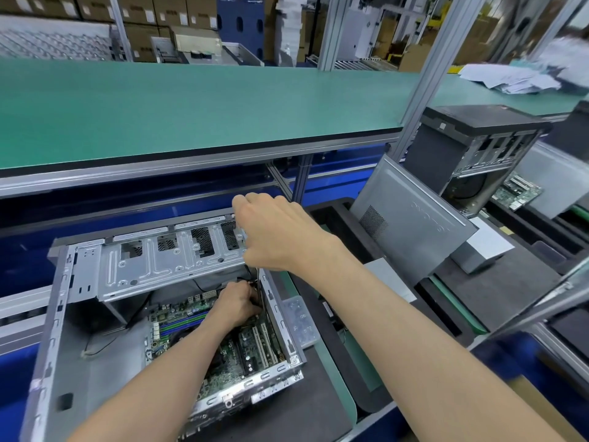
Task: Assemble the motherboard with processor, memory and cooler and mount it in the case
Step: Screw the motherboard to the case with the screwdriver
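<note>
An open grey computer case (60, 342) lies on its side on a black foam pad. A green motherboard (245, 346) with blue memory slots sits inside it. A silver drive cage (153, 266) is swung up over the far end of the case. My right hand (277, 231) grips the cage's right end, fingers curled over its top edge. My left hand (239, 303) reaches down inside the case at the board's far right corner, fingers curled around something small and dark that looks like a cable; what it holds is mostly hidden.
A clear plastic box of screws (301, 317) lies just right of the case. A grey side panel (411, 224) leans to the right. Another open case (471, 154) stands further right. A green shelf (191, 106) overhangs the work area.
</note>
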Demonstrator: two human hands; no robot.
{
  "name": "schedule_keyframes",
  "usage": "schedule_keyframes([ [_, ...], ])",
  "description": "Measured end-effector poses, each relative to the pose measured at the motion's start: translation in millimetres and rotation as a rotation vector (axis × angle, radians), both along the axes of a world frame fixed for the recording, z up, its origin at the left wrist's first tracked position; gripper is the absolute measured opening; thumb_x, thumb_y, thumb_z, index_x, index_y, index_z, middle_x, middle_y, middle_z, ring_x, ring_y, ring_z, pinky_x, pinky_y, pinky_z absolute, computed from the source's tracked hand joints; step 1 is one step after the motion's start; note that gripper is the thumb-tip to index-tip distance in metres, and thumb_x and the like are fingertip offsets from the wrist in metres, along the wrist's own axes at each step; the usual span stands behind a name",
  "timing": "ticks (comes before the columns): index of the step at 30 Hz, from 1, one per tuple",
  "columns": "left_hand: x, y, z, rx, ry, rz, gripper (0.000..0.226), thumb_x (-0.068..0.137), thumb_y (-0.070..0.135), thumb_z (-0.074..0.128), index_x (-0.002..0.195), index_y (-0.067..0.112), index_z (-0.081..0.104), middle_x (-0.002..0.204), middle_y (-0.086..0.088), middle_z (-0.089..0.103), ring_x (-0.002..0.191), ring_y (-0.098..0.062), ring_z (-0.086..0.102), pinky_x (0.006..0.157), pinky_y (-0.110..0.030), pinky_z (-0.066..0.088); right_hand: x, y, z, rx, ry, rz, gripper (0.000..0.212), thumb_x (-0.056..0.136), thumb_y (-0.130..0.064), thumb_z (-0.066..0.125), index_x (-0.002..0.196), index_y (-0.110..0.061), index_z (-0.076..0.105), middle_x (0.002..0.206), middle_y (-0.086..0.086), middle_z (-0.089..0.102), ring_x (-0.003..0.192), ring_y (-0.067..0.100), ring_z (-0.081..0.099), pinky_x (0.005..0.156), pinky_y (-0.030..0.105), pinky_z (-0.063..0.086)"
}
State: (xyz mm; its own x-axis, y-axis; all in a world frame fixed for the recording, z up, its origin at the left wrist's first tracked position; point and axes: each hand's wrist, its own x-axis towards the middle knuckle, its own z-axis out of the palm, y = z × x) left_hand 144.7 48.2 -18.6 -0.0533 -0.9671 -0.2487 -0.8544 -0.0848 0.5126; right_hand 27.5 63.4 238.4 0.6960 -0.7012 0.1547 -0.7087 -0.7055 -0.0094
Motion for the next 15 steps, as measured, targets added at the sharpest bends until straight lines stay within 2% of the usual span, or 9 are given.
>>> schedule_keyframes([
  [2, -0.2, 0.5, 1.7, 0.006, -0.001, -0.004, 0.006, 0.072, 0.024, 0.081, 0.077, 0.021, 0.079, 0.074, 0.000, 0.073, 0.072, -0.017, 0.065, 0.063, -0.024, 0.047, 0.1, -0.9, -3.9, -0.136, 0.035, -0.068, 0.017, 0.092, -0.020, 0.058, 0.091, -0.015, 0.041, 0.068, -0.005, 0.022, 0.069, 0.025, 0.042, 0.060, 0.037, 0.029],
  [4, -0.4, 1.4, 3.2, 0.013, 0.000, -0.008, 0.007, 0.072, 0.024, 0.081, 0.078, 0.021, 0.080, 0.076, 0.000, 0.074, 0.074, -0.018, 0.066, 0.065, -0.024, 0.049, -0.6, -1.5, -6.3, -0.190, 0.041, -0.093, 0.020, 0.095, -0.030, 0.057, 0.090, -0.017, 0.042, 0.067, -0.005, 0.020, 0.066, 0.024, 0.040, 0.057, 0.035, 0.026],
  [7, 0.0, 1.9, 3.8, 0.025, 0.012, 0.003, 0.005, 0.071, 0.023, 0.080, 0.073, 0.019, 0.078, 0.070, -0.001, 0.071, 0.070, -0.019, 0.064, 0.061, -0.024, 0.044, -0.2, -1.9, -2.9, -0.033, -0.016, -0.009, 0.030, 0.077, -0.028, 0.062, 0.095, -0.017, 0.041, 0.080, -0.003, 0.038, 0.060, 0.019, 0.039, 0.051, 0.029, 0.018],
  [9, 0.1, 1.4, 4.3, 0.035, 0.009, 0.010, 0.006, 0.071, 0.023, 0.081, 0.074, 0.018, 0.078, 0.072, -0.002, 0.072, 0.070, -0.020, 0.065, 0.061, -0.025, 0.045, 1.2, -1.7, -1.3, 0.032, -0.026, 0.011, 0.030, 0.074, -0.021, 0.062, 0.098, -0.016, 0.043, 0.088, -0.001, 0.044, 0.064, 0.022, 0.042, 0.055, 0.032, 0.025],
  [13, -1.9, 2.0, 6.9, 0.056, 0.008, 0.012, 0.008, 0.074, 0.022, 0.081, 0.081, 0.019, 0.080, 0.080, -0.004, 0.075, 0.078, -0.020, 0.068, 0.069, -0.029, 0.054, 0.2, -3.6, -8.6, -0.227, 0.062, -0.119, 0.022, 0.097, -0.028, 0.055, 0.089, -0.016, 0.037, 0.067, -0.003, 0.024, 0.068, 0.026, 0.041, 0.060, 0.038, 0.027],
  [15, -3.1, 2.7, 9.6, 0.078, 0.007, 0.014, 0.007, 0.074, 0.020, 0.079, 0.081, 0.018, 0.080, 0.081, -0.004, 0.075, 0.079, -0.020, 0.068, 0.070, -0.029, 0.054, -1.8, -4.3, -8.3, -0.200, 0.037, -0.107, 0.026, 0.094, -0.035, 0.056, 0.090, -0.017, 0.037, 0.069, -0.003, 0.029, 0.063, 0.023, 0.042, 0.056, 0.036, 0.025],
])
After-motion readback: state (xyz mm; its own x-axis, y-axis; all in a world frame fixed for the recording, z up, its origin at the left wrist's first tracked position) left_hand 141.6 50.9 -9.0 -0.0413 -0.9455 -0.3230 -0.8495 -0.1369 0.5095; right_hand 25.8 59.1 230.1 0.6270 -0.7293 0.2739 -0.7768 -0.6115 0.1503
